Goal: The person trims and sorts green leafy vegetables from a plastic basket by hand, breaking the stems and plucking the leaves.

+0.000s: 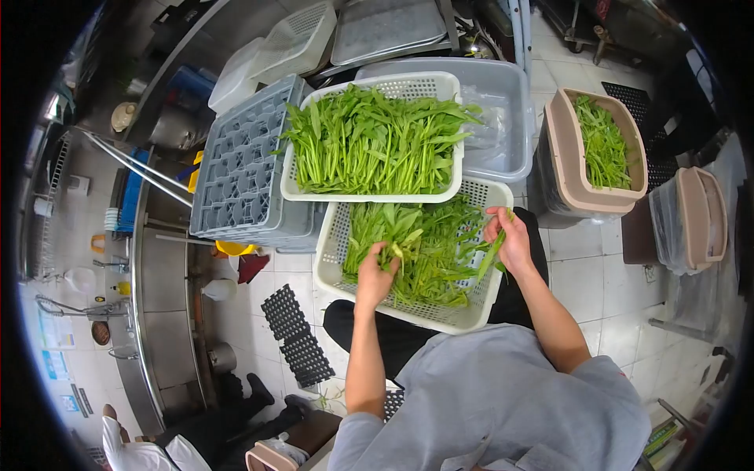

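A white perforated basket (323, 263) sits in front of me, holding loose long-stemmed leafy greens (436, 271) that look like water spinach. My left hand (375, 275) is at its left side, fingers curled in a pinch around some of the greens. Over the right rim, my right hand (510, 239) is closed on a few green leaves (492, 257) that hang down from the fingers. Just beyond, a second white basket (292, 177) overlaps the far part of the first and carries a neat layer of greens (377, 145) with stems toward me.
Stacked grey dish racks (247, 157) stand at the left. A clear grey tub (514, 118) lies behind the upper basket. To the right is a beige-rimmed bin (561, 149) with greens in it. Black mats (297, 337) lie on the tiled floor. Another person's legs (236, 412) show lower left.
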